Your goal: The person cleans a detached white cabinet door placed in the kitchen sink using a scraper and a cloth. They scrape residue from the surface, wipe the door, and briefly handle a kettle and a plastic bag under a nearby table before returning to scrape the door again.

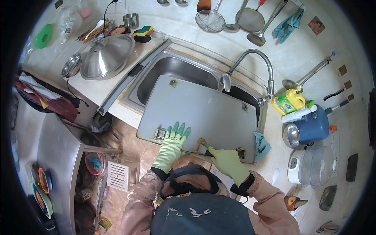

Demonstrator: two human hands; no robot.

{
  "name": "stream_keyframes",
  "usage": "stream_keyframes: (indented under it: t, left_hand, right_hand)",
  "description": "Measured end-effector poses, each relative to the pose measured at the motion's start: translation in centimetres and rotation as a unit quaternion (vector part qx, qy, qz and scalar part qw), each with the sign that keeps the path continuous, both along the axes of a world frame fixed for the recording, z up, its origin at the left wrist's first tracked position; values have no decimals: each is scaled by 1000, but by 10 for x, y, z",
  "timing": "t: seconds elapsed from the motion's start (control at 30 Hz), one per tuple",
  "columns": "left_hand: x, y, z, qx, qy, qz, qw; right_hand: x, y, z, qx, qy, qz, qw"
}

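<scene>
A large grey flat panel [202,111] with a metal fitting near each corner lies across the front of a two-bowl stainless steel sink [179,63]. My left hand [171,147], in a pale green rubber glove, rests flat with fingers apart on the panel's near left part, beside a metal fitting [160,133]. My right hand [227,161], gloved alike, grips a scraper [202,150], whose blade is against the panel's near edge; its handle is mostly hidden by the hand. Just beyond the blade is a brown patch of residue [201,141]. A blue cloth [261,146] lies at the panel's right edge.
A curved faucet [255,51] stands behind the sink. Left on the counter are a long metal strip [132,76] and a large steel lid [107,55]. To the right stand a yellow detergent bottle [288,101], a blue container [314,124] and a food steamer [311,167]. Utensils hang on the wall.
</scene>
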State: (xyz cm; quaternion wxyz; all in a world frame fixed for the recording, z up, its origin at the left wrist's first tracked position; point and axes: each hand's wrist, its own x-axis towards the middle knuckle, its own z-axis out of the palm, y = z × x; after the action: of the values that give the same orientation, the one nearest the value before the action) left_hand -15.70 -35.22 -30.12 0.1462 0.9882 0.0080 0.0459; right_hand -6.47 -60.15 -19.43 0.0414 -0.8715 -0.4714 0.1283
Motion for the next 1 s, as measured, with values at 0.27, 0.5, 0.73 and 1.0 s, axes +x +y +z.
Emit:
stream_keyframes:
  t: [0.27, 0.5, 0.73, 1.0]
  left_hand:
    - [0, 0, -4, 4, -5, -3, 1000]
    - [0, 1, -8, 22, -6, -2, 1000]
    - [0, 0, -4, 6, -9, 3, 1000]
    - [0, 0, -4, 6, -11, 2, 1000]
  right_hand:
    - [-3, 15, 3, -39, 15, 2, 999]
    - [0, 11, 5, -100, 33, -31, 994]
    - [-3, 13, -1, 11, 18, 21, 1000]
    - [-1, 23, 2, -48, 18, 29, 998]
